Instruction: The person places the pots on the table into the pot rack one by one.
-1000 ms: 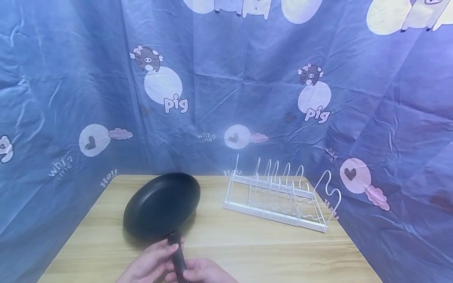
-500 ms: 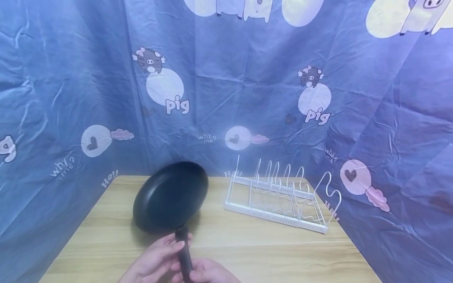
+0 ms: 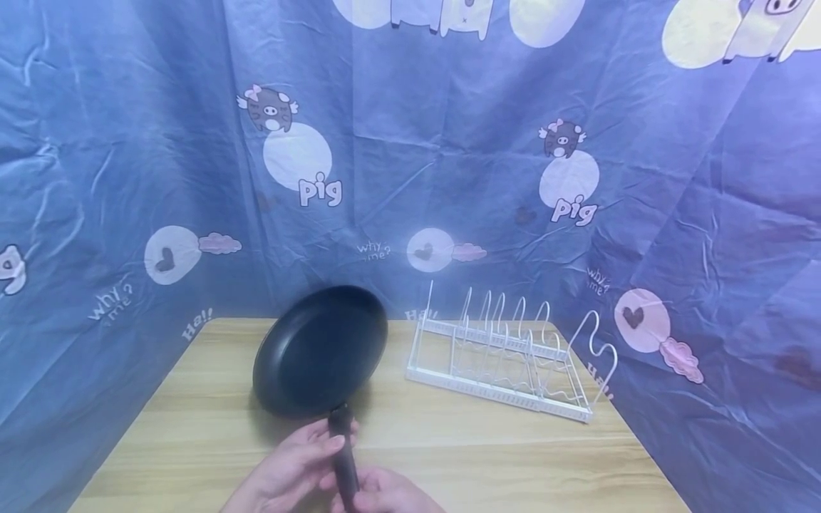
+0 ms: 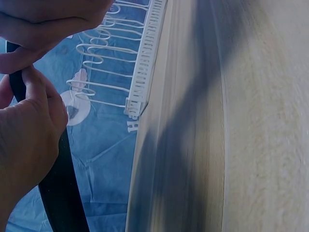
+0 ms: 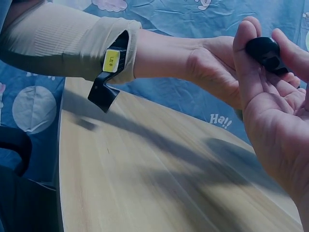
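Observation:
A black frying pan (image 3: 323, 353) is held tilted above the left half of the wooden table, its dark inner face toward the head camera. My left hand (image 3: 291, 462) grips the upper part of the handle, just below the pan body, with the thumb lying across it. Lower on the same handle, my right hand (image 3: 385, 491) holds the end between thumb and fingers. In the right wrist view the handle's tip (image 5: 264, 50) pokes out of the right hand. The left wrist view shows the pan's edge (image 4: 63, 188) beyond the left hand (image 4: 29, 130).
A white wire rack (image 3: 500, 356) with several upright loops stands at the right rear of the wooden table (image 3: 513, 463). Blue patterned cloth (image 3: 398, 142) hangs behind and on both sides. A sleeve with a wrist strap (image 5: 111, 63) shows in the right wrist view.
The pan has risen and shifted to the right, tilting more upright, with both hands moving along on its handle. The rack has stayed in place.

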`<state>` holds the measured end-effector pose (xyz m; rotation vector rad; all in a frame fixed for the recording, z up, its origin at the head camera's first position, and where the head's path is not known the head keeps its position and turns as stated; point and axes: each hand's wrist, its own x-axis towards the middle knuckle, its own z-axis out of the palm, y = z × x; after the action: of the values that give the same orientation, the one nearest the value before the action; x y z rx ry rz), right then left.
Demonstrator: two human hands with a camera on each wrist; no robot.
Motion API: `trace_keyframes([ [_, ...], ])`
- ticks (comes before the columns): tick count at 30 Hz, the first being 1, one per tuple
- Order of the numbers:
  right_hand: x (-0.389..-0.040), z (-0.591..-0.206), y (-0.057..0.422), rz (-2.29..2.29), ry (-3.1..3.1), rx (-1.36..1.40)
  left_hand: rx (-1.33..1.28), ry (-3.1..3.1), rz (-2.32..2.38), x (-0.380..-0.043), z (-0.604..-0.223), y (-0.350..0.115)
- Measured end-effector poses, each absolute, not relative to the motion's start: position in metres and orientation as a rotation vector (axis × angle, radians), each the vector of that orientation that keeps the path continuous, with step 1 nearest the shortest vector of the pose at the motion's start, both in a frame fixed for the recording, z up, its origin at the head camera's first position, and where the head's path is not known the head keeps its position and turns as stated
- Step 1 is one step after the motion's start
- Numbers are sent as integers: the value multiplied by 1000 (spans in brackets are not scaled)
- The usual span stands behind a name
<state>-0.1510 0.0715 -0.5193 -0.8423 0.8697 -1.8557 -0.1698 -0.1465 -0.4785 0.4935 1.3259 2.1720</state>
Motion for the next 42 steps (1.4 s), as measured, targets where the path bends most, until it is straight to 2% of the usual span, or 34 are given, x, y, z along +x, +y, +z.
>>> trace_keyframes([
  [11,-148,-518,76,-1886,847,-813,519,1269,2190,-172,-483,-139],
  [21,-148,-513,82,-1852,1018,-814,411,1510,2140,-177,-487,-126],
  [30,-149,-506,87,-1784,1293,-838,540,1477,2089,-177,-481,-118],
  [37,-149,-506,91,-1773,1452,-865,495,1531,2008,-180,-472,-114],
  [42,-146,-505,92,-1746,1525,-784,487,1630,1954,-180,-466,-114],
])
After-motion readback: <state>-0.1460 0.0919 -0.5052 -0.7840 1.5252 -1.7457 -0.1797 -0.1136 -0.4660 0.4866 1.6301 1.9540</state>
